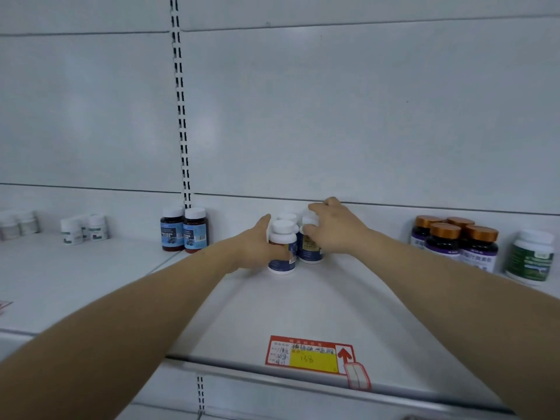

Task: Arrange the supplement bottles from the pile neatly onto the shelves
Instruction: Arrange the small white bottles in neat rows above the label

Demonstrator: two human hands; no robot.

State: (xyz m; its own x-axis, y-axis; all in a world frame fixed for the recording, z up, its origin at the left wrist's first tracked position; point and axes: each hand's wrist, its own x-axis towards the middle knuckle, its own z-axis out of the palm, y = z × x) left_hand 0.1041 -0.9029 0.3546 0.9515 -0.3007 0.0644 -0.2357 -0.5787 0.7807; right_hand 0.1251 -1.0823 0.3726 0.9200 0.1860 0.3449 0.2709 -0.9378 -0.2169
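Left hand (257, 241) grips the front bottle (283, 237) round its side, upright on the shelf (272, 307) and tight against the next bottle (309, 253), whose cap the right hand (333, 228) holds with curled fingers, likely steadying the group so rows sit square

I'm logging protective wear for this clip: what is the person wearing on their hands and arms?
Nothing visible: the left hand and right hand are bare, without gloves or a watch; both forearms are bare too, no sleeve in view.
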